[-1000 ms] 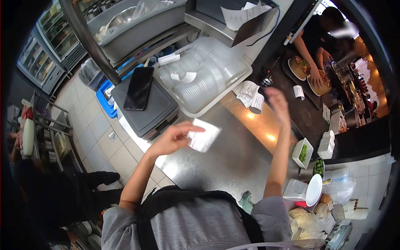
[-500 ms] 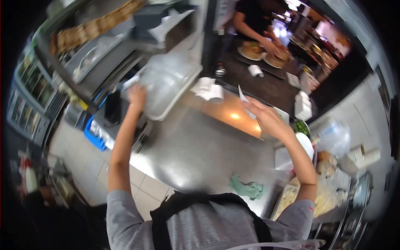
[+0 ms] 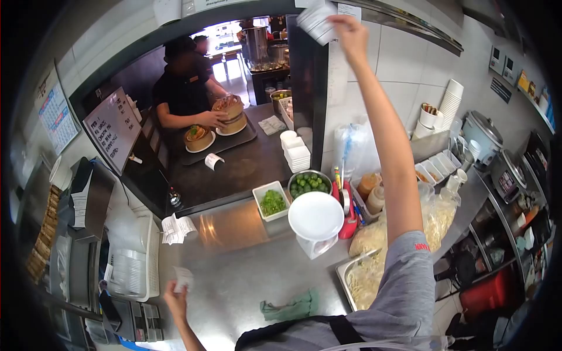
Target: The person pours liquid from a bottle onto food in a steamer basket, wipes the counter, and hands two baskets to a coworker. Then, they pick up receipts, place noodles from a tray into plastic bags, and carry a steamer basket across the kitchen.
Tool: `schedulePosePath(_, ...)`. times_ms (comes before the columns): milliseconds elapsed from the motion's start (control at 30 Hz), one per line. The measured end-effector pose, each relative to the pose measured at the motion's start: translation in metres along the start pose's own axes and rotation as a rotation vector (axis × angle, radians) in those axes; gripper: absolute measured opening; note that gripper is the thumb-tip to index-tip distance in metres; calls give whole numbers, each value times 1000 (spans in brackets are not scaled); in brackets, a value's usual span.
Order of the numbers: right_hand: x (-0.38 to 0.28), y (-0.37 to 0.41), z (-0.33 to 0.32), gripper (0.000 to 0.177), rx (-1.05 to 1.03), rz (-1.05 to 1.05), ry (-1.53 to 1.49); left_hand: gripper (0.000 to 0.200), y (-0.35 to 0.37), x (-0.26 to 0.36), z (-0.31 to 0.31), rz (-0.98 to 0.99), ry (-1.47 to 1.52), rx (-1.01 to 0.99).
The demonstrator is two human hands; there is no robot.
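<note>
My right hand (image 3: 351,38) is raised high at the top of the view, its fingers closed on a printed paper receipt (image 3: 315,24) near the dark window frame. Low on the left, my left hand (image 3: 176,302) pinches a small paper slip (image 3: 184,279), blurred by motion, above the steel counter (image 3: 228,266). More curled receipts (image 3: 177,229) lie on the counter by the pass window. A green cloth (image 3: 290,306) rests near the front edge, between my hands and close to my body.
A white scale (image 3: 316,216), a tub of chopped greens (image 3: 273,203) and a bowl of green limes (image 3: 308,183) stand right of centre. Plastic lids fill a white basket (image 3: 151,257) at left. Beyond the window, a co-worker (image 3: 184,93) handles a steamer basket (image 3: 229,116) on a tray.
My right hand has risen with its paper to the top of the window frame. My left hand has moved from the plastic basket and now holds a slip. My view has turned rightward.
</note>
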State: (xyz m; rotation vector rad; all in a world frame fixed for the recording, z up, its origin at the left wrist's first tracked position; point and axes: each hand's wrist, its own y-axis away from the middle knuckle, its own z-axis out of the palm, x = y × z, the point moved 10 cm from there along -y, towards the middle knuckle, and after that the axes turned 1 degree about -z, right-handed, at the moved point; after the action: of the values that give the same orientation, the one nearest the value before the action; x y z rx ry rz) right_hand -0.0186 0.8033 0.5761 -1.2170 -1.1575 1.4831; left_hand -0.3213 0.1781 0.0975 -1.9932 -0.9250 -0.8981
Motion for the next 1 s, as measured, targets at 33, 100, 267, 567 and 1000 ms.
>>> schedulePosePath(33, 33, -10, -25, 19, 140, 47, 8, 22, 11, 12, 18, -72, -68, -48)
schedulePosePath(100, 119, -7, -65, 24, 344, 330, 58, 27, 29, 24, 37, -164, -122, -83)
schedulePosePath(267, 189, -5, -103, 33, 342, 621, 322, 36, 61, 23, 34, -271, 60, 43)
schedulePosePath(567, 76, -60, -56, 60, 66, 364, 1158, 17, 70, 32, 35, -131, -284, -98)
schedulePosePath(1000, -397, 407, 221, 3, -1672, 466, -1156, 62, 26, 176, -27, 5, 583, -44)
